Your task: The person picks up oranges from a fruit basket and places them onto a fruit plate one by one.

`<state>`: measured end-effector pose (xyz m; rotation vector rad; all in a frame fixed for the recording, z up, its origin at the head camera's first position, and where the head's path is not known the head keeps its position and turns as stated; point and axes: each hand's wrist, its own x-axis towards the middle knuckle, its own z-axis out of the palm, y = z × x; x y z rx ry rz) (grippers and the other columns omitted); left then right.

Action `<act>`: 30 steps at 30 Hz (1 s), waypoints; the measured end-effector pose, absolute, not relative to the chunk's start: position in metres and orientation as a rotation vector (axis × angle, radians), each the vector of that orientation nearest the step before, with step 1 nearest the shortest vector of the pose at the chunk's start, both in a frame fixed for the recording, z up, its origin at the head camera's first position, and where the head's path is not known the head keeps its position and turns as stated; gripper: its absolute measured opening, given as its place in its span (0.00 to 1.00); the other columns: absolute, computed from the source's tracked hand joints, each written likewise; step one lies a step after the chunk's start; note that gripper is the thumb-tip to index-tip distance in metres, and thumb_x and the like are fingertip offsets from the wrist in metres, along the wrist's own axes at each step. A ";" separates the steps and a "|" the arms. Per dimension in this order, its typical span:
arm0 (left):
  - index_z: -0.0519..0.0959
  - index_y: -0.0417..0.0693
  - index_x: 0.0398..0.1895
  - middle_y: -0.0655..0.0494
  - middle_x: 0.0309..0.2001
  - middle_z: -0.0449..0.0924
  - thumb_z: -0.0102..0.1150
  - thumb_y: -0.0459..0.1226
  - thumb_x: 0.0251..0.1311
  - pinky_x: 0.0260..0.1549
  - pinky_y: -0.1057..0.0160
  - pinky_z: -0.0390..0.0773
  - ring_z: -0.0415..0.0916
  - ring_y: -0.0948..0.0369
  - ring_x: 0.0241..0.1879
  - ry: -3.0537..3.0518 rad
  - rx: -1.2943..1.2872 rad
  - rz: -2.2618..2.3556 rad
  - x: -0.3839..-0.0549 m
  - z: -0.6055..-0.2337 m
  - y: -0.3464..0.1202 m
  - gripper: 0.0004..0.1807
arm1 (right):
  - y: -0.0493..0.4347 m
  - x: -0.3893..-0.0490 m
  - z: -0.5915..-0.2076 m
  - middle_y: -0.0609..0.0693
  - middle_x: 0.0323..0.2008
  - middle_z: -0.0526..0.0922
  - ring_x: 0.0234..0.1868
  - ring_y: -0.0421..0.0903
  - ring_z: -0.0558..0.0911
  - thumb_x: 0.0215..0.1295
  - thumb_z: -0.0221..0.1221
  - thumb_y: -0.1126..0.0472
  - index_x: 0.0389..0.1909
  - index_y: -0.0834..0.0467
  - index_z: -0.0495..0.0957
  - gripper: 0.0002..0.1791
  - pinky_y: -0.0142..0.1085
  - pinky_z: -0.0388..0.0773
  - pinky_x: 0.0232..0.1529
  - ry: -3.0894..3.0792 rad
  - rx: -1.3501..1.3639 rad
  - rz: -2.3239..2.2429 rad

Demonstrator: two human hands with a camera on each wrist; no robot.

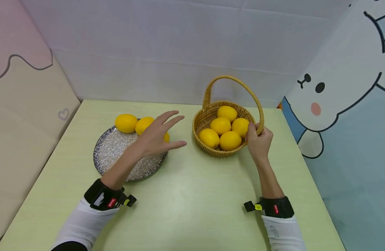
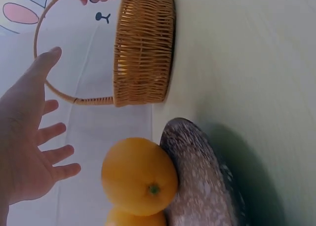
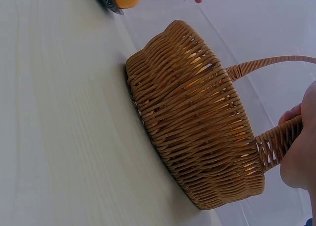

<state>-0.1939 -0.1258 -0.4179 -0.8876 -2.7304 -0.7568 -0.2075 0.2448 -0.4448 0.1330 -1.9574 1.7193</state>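
Observation:
My right hand grips the wicker basket's handle low on its right side. Several yellow lemons lie inside the basket, which stands on the table. My left hand holds nothing; its fingers are spread and point toward the basket, above the right part of a speckled plate. Two lemons show at the plate's far edge, and a third is mostly hidden behind the left hand. In the left wrist view, a lemon rests at the plate's rim, beyond the spread fingers.
The pale green table reaches a white cloth backdrop behind the basket. At the left stands a beige and pink panel. A panel with a cartoon animal borders the right side.

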 end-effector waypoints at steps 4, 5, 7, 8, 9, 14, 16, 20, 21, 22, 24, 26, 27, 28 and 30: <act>0.67 0.56 0.79 0.52 0.78 0.57 0.64 0.67 0.57 0.67 0.41 0.66 0.52 0.52 0.75 -2.697 -0.962 -0.771 -0.204 -0.411 -0.106 0.49 | 0.246 -0.209 -0.447 0.46 0.09 0.71 0.08 0.43 0.65 0.75 0.56 0.63 0.14 0.61 0.68 0.25 0.28 0.58 0.05 -1.951 0.153 1.712; 0.67 0.57 0.78 0.52 0.78 0.57 0.64 0.67 0.57 0.67 0.42 0.67 0.52 0.53 0.75 -2.698 -0.976 -0.766 -0.206 -0.410 -0.101 0.48 | 0.246 -0.209 -0.447 0.46 0.09 0.71 0.08 0.43 0.65 0.75 0.57 0.62 0.14 0.62 0.68 0.25 0.28 0.58 0.05 -1.951 0.152 1.716; 0.67 0.57 0.78 0.52 0.78 0.57 0.65 0.65 0.57 0.67 0.43 0.67 0.52 0.53 0.75 -2.701 -1.009 -0.768 -0.212 -0.407 -0.090 0.48 | 0.246 -0.209 -0.446 0.45 0.09 0.71 0.08 0.42 0.65 0.75 0.57 0.62 0.14 0.62 0.68 0.25 0.27 0.58 0.05 -1.950 0.148 1.729; 0.67 0.58 0.78 0.52 0.78 0.57 0.65 0.66 0.58 0.67 0.43 0.67 0.53 0.53 0.75 -2.710 -1.021 -0.768 -0.215 -0.406 -0.084 0.47 | 0.246 -0.209 -0.446 0.44 0.09 0.71 0.08 0.41 0.65 0.76 0.56 0.63 0.14 0.62 0.67 0.25 0.27 0.57 0.05 -1.951 0.145 1.733; 0.67 0.59 0.79 0.53 0.78 0.57 0.64 0.66 0.58 0.67 0.44 0.67 0.52 0.53 0.75 -2.727 -1.026 -0.768 -0.217 -0.405 -0.078 0.47 | 0.246 -0.209 -0.445 0.44 0.09 0.70 0.08 0.41 0.65 0.75 0.56 0.64 0.14 0.62 0.67 0.25 0.27 0.57 0.05 -1.951 0.141 1.735; 0.63 0.60 0.81 0.52 0.79 0.55 0.59 0.69 0.60 0.69 0.44 0.64 0.50 0.55 0.76 -2.800 -1.062 -0.789 -0.232 -0.400 -0.052 0.48 | 0.241 -0.205 -0.438 0.43 0.08 0.70 0.08 0.39 0.64 0.75 0.54 0.70 0.13 0.62 0.67 0.25 0.26 0.55 0.05 -1.945 0.138 1.745; 0.62 0.59 0.81 0.52 0.80 0.53 0.57 0.69 0.61 0.70 0.45 0.62 0.49 0.55 0.76 -2.816 -1.088 -0.787 -0.238 -0.398 -0.042 0.49 | 0.238 -0.201 -0.432 0.47 0.08 0.70 0.08 0.39 0.64 0.74 0.54 0.70 0.13 0.62 0.67 0.25 0.25 0.56 0.06 -1.938 0.142 1.758; 0.61 0.57 0.82 0.55 0.81 0.52 0.55 0.71 0.61 0.72 0.46 0.60 0.49 0.56 0.76 -2.833 -1.113 -0.777 -0.252 -0.394 -0.024 0.50 | 0.232 -0.193 -0.420 0.57 0.10 0.69 0.09 0.39 0.65 0.74 0.54 0.69 0.13 0.61 0.67 0.24 0.23 0.58 0.07 -1.937 0.139 1.776; 0.61 0.57 0.82 0.56 0.80 0.52 0.54 0.71 0.61 0.72 0.46 0.60 0.49 0.56 0.76 -2.838 -1.114 -0.782 -0.255 -0.393 -0.020 0.50 | 0.232 -0.193 -0.420 0.59 0.10 0.68 0.09 0.39 0.65 0.74 0.54 0.69 0.13 0.61 0.67 0.24 0.23 0.58 0.07 -1.939 0.138 1.778; 0.61 0.56 0.82 0.56 0.80 0.52 0.54 0.71 0.61 0.72 0.47 0.61 0.50 0.57 0.76 -2.849 -1.109 -0.795 -0.258 -0.393 -0.017 0.51 | 0.232 -0.192 -0.420 0.60 0.11 0.68 0.09 0.39 0.65 0.74 0.54 0.69 0.13 0.61 0.67 0.24 0.23 0.59 0.07 -1.941 0.137 1.777; 0.60 0.56 0.82 0.55 0.80 0.53 0.54 0.70 0.62 0.72 0.48 0.61 0.51 0.58 0.76 -2.858 -1.103 -0.834 -0.265 -0.393 -0.010 0.50 | 0.230 -0.192 -0.419 0.59 0.10 0.68 0.09 0.40 0.65 0.74 0.54 0.70 0.13 0.62 0.68 0.24 0.23 0.59 0.07 -1.940 0.130 1.778; 0.59 0.56 0.83 0.55 0.80 0.53 0.54 0.69 0.63 0.72 0.49 0.61 0.50 0.59 0.76 -2.871 -1.089 -0.885 -0.272 -0.394 -0.004 0.50 | 0.229 -0.192 -0.419 0.58 0.10 0.69 0.09 0.40 0.65 0.74 0.54 0.71 0.13 0.62 0.67 0.24 0.23 0.58 0.07 -1.939 0.128 1.771; 0.58 0.56 0.83 0.55 0.80 0.53 0.53 0.69 0.64 0.72 0.49 0.61 0.50 0.60 0.76 -2.879 -1.077 -0.917 -0.275 -0.395 -0.001 0.49 | 0.229 -0.192 -0.419 0.57 0.10 0.69 0.09 0.40 0.65 0.74 0.54 0.71 0.13 0.62 0.67 0.24 0.23 0.58 0.07 -1.939 0.125 1.769; 0.58 0.56 0.83 0.56 0.80 0.53 0.53 0.68 0.64 0.72 0.49 0.61 0.49 0.60 0.76 -2.884 -1.062 -0.940 -0.278 -0.396 0.001 0.49 | 0.228 -0.192 -0.419 0.58 0.10 0.69 0.09 0.39 0.65 0.74 0.54 0.71 0.13 0.62 0.67 0.24 0.22 0.58 0.07 -1.939 0.120 1.765; 0.57 0.56 0.83 0.56 0.80 0.53 0.53 0.67 0.65 0.72 0.49 0.61 0.49 0.61 0.76 -2.894 -1.031 -0.975 -0.284 -0.399 0.007 0.48 | 0.228 -0.191 -0.418 0.62 0.11 0.68 0.08 0.39 0.65 0.74 0.54 0.71 0.13 0.62 0.68 0.24 0.22 0.58 0.07 -1.937 0.118 1.758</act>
